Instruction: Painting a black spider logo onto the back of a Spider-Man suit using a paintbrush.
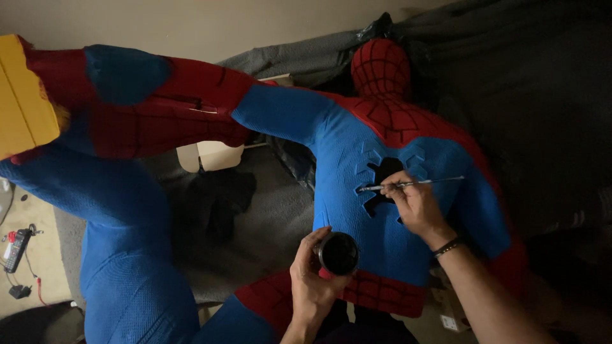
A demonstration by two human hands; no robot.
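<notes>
Yellow box (22,95) at far left edge, remote (16,250) on floor below it. Second suit (127,191) sprawls left. Left hand (310,280) wrapped round small jar (338,253), low centre, over suit (382,191). Right hand (414,205) pinches brush (411,184), tip on black emblem (382,181) on blue back. Dark blanket (542,95) at right.

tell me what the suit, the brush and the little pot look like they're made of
The suit: stretchy knit fabric, matte, judging by its fine woven texture and raised web lines.
The brush, in the right hand: thin handle with a pale sheen, maybe metal or lacquered wood; too small to tell.
The pot, in the left hand: dark inside, glinting rim, likely glass or plastic.
</notes>
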